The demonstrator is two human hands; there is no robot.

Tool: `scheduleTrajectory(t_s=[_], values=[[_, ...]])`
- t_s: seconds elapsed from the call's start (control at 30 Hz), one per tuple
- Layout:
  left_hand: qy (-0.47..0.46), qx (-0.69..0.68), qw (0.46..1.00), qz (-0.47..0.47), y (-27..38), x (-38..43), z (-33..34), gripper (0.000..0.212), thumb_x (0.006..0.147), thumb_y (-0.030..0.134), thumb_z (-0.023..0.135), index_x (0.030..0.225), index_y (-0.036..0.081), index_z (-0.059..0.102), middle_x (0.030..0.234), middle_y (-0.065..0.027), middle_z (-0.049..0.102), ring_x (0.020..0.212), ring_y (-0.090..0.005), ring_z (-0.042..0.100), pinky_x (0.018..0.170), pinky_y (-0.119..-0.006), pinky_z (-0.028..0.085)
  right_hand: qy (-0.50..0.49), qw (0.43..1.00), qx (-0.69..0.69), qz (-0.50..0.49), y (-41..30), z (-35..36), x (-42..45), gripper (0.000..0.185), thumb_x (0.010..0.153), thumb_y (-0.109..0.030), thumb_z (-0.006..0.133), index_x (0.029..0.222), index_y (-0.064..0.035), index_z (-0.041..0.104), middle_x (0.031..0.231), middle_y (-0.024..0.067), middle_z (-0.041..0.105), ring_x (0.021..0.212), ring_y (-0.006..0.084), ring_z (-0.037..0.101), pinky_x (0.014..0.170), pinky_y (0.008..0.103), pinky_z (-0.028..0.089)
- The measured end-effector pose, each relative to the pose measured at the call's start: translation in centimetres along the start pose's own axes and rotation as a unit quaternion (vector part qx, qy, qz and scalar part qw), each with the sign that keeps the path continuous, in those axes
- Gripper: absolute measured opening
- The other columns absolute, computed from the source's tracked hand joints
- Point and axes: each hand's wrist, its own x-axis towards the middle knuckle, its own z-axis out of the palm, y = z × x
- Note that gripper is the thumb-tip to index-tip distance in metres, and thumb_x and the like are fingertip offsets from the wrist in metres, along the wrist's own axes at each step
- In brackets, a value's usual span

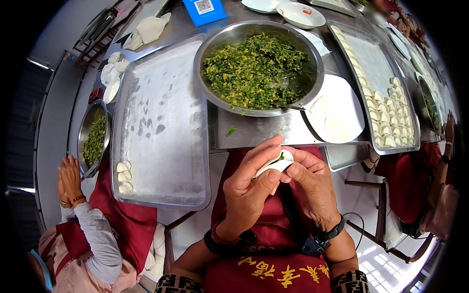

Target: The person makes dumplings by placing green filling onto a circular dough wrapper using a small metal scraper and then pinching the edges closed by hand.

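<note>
Between my two hands is a folded dumpling wrapper (277, 165) with a bit of green filling showing in its gap. My left hand (253, 175) grips its left side, thumb in front and fingers behind. At the right end, my right hand (309, 175) pinches the wrapper's edge with thumb and fingers. Beyond them stands a large steel bowl (318, 78) of chopped green and yellow filling (253, 71). A utensil handle (293, 107) leans over the bowl's near rim. Right of the bowl, a white plate (351, 110) bears flat dough wrappers (335, 127).
A metal tray (165, 146) at left holds several dumplings (125, 177) in its near corner. Another tray (384, 55) at right carries rows of dumplings (392, 117). Co-workers' hands (69, 177) are at left and right (449, 126). White bowls (300, 15) and a blue sign (204, 11) stand behind.
</note>
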Motion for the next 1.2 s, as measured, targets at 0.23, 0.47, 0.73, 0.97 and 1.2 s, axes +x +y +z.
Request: scheduleTrajectory(t_s=[0.23,0.47,0.73,0.97,1.2], values=[[0.005,-0.004,1.0,-0.01,-0.2,-0.2,0.1,0.036,0.098,0.002,0.058,0.134,-0.002,0.057,0.143,-0.0134,0.053,0.087,-0.008,0.063,0.065,-0.019,0.048,0.032,0.999,-0.021,-0.026,0.3,-0.1,-0.2,0.03,0.094,-0.004,0.066,0.123,0.0052,0.064,0.09,0.0094,0.069,0.075,0.0143,0.063,0.074,0.0286,0.054],[0.002,0.009,1.0,-0.001,-0.1,-0.4,0.6,0.035,0.1,0.006,0.056,0.133,-0.006,0.056,0.144,-0.0185,0.05,0.083,-0.0097,0.056,0.065,-0.021,0.044,0.015,0.996,0.001,-0.091,0.6,0.1,-0.2,0.015,0.094,-0.001,0.064,0.108,0.0054,0.066,0.098,0.0141,0.069,0.077,0.0155,0.063,0.067,0.0327,0.058],[0.012,0.005,1.0,0.004,-0.3,-0.4,0.6,0.032,0.097,0.0,0.06,0.129,-0.002,0.061,0.141,-0.0132,0.054,0.089,-0.0074,0.062,0.068,-0.019,0.049,-0.003,0.995,0.043,-0.086,0.9,-0.2,0.0,0.006,0.094,0.002,0.063,0.099,0.0052,0.064,0.118,0.0184,0.066,0.079,0.018,0.065,0.066,0.0327,0.059],[0.016,0.036,0.999,0.017,-0.5,-0.4,0.8,0.032,0.097,0.003,0.061,0.129,-0.002,0.062,0.138,-0.0123,0.056,0.087,-0.0066,0.06,0.067,-0.02,0.048,-0.023,0.989,-0.05,-0.139,1.6,-1.5,0.6,0.016,0.09,0.003,0.067,0.106,0.0021,0.064,0.131,0.0188,0.06,0.093,0.0175,0.065,0.071,0.0297,0.057],[0.017,0.022,0.997,-0.065,0.5,-0.4,1.3,0.047,0.102,0.009,0.056,0.145,-0.005,0.043,0.116,-0.0141,0.065,0.078,-0.0093,0.058,0.064,-0.021,0.046,0.001,0.994,-0.081,-0.07,0.5,-1.3,0.5,0.021,0.09,0.001,0.069,0.111,-0.0005,0.068,0.146,0.0168,0.05,0.104,0.0131,0.06,0.079,0.0252,0.054]])
